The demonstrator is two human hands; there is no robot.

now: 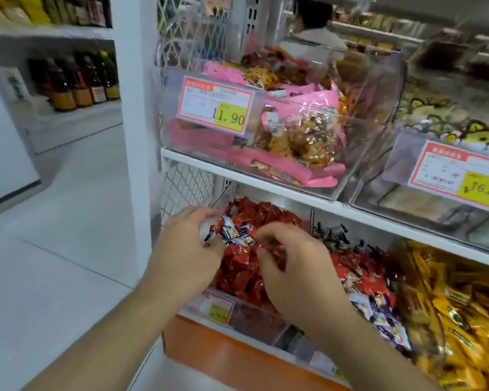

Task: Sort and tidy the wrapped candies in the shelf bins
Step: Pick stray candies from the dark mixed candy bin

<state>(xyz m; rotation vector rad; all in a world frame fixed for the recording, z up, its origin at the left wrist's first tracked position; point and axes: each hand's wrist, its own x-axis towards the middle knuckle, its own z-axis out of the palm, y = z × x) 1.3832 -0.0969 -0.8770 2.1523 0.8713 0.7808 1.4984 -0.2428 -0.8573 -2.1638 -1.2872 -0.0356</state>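
Note:
My left hand (187,246) holds a bunch of blue-and-white wrapped candies (236,234) above the leftmost lower bin (254,317), which is filled with red wrapped candies (246,275). My right hand (291,263) hovers over the same red pile with its fingers curled down among the candies; whether it pinches one is hidden. The neighbouring bin to the right holds a mix of red candies (356,266), blue-and-white ones (378,309) and dark wrapped ones (333,235).
A bin of yellow candies (463,311) stands at the far right. The shelf above carries clear bins of pink snack packs (294,128) with price tags (218,108). A person (311,32) stands behind the shelving. The aisle floor lies to the left, with bottles (76,80) beyond.

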